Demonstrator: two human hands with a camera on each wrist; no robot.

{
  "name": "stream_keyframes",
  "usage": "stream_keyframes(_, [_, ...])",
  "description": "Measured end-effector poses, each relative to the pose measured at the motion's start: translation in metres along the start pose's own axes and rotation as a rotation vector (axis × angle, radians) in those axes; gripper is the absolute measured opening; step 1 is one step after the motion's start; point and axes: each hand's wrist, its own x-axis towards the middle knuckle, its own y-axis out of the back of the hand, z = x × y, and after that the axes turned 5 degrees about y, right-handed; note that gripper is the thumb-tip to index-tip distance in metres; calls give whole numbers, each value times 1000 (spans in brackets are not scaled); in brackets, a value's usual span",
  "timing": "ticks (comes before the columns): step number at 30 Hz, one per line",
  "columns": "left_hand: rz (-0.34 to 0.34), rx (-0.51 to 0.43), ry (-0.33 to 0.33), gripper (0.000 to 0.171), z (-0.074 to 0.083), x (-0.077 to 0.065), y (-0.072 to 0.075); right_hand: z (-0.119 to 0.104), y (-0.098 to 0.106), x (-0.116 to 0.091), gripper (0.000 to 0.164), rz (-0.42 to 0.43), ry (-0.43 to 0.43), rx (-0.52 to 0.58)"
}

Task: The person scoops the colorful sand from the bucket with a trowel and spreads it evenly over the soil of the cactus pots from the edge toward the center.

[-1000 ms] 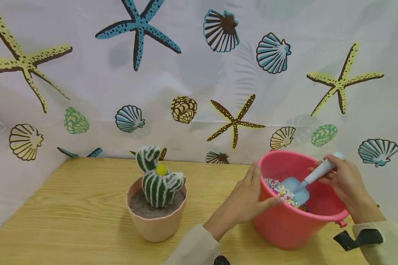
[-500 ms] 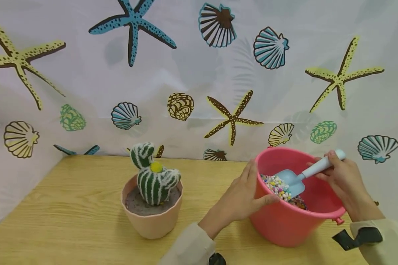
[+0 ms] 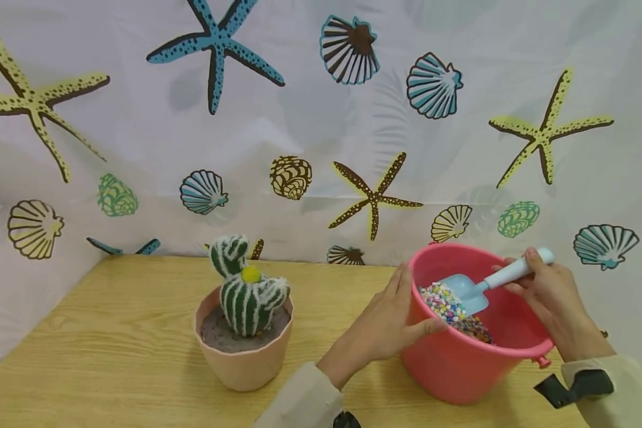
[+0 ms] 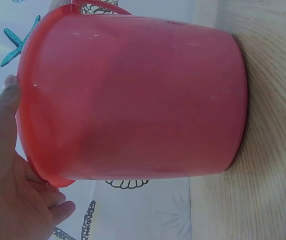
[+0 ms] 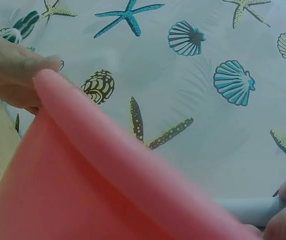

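Observation:
A pink bucket stands on the table at the right, with multicoloured beads inside. My left hand rests against the left side of its rim, fingers extended upward and thumb along the front. In the left wrist view the left thumb touches the rim. My right hand grips the handle of a light blue toy shovel. Its blade lies inside the bucket, with pale beads at its left edge. Darker mixed beads lie lower in the bucket.
A cactus figure in a peach pot stands left of the bucket on the wooden table. Behind hangs a white cloth printed with starfish and shells. A small peg sticks out from the bucket's right rim.
The shovel blade has moved slightly left and up inside the bucket, and more of the darker beads below shows. My left hand stays at the rim.

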Motion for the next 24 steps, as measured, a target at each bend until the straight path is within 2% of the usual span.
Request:
stream_keyframes(5, [-3,5,1,106,1,0,0,-1,-1,1,48,42,-12,55])
stream_keyframes(10, [-12,4,11,106,1,-1,2,-3,-2,3,53,87,-38,117])
stream_keyframes(14, [-14,-7,8,106,0,-2,3,-4,-4,4,76,116,-77,132])
stream_keyframes(16, [-13,-10,-3,105,0,-3,4,-5,-5,4,81,131,-93,156])
stream_keyframes(21, [-6,10,-31,101,-2,-6,5,-6,-6,-1,80,152,-99,249])
stream_keyframes(24, [1,43,-36,96,-3,-9,6,-4,-3,0,68,134,-91,290])
